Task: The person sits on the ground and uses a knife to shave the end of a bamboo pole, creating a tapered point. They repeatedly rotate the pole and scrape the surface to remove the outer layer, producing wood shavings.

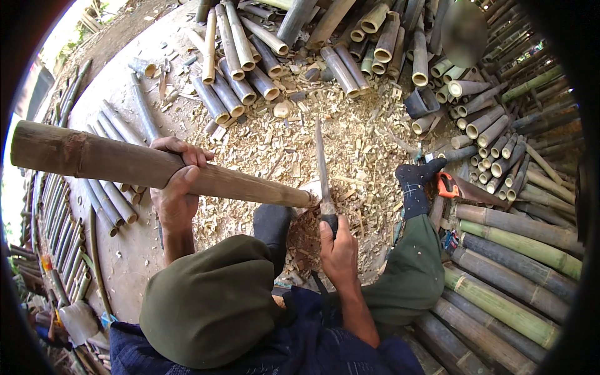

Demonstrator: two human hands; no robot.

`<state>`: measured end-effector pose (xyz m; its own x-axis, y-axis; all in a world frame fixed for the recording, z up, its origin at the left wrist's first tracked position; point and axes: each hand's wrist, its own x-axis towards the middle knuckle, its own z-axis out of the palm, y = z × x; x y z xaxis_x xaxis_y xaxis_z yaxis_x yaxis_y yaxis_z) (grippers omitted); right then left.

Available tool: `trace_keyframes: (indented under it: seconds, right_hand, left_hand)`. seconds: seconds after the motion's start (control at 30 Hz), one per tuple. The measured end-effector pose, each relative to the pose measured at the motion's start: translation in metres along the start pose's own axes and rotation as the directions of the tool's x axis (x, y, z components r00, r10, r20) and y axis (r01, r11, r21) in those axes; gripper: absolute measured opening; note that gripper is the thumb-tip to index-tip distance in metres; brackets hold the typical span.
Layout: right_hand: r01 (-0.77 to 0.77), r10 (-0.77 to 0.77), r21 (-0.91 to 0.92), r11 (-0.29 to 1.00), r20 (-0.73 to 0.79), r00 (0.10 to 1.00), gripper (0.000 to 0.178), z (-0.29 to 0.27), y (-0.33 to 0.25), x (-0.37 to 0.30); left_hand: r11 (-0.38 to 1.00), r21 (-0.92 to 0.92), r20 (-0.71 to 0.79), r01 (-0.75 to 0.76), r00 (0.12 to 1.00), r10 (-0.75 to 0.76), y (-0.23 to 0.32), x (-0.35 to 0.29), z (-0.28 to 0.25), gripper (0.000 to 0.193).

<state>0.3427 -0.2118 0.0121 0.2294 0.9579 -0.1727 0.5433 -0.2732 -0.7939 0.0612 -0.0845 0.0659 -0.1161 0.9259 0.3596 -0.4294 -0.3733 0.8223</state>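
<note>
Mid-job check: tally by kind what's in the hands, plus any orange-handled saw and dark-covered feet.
Bamboo pole, in the left hand: 1
Long-bladed knife, in the right hand: 1
Orange-handled saw: 1
Dark-covered feet: 2
Total: 5

1. Bamboo pole (112, 160): woody, brown, mostly matt; rough, darker ring at the joint.
2. Knife (324, 178): metal blade, dull, stained brown; handle dark, material can't tell.
3. Chips (300, 147): pale raw wood, dry, matt, splintery edges.
4. Floor (122, 269): grey, concrete-looking, fairly smooth, dusty.
5. Cut tubes (228, 90): bamboo, smooth skin, slight sheen; pale matt ends.
6. Big poles (519, 250): bamboo, green and grey-brown, smooth between ridged joints, soft sheen.
7. Trousers (209, 300): olive cloth, matt, smooth weave.
8. Shirt (294, 344): dark blue cloth, matt, creased.
9. Sock (414, 190): dark knit-looking cloth, specked with chips.
10. Saw (446, 185): orange plastic-looking handle, smooth.
</note>
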Motion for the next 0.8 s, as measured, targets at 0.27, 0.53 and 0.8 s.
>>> trace_keyframes:
  seconds: [0.27,0.53,0.8]
  right_hand:
    - [-0.059,0.077,-0.311,0.949,0.048,0.996,0.033,0.05,0.105,0.013]
    - [0.106,-0.096,0.077,0.991,-0.131,0.987,0.031,0.02,0.021,0.0]
    - [-0.148,0.145,-0.147,0.978,-0.028,0.989,0.037,0.075,0.105,-0.01]
  left_hand:
    - [0.999,-0.037,0.09,0.015,0.996,-0.012,-0.003,0.0,0.015,0.046]
    - [0.999,0.04,-0.039,0.015,0.999,-0.014,0.002,-0.01,0.012,0.044]
    - [0.991,0.014,-0.339,0.135,0.933,-0.123,0.008,-0.009,0.023,0.049]
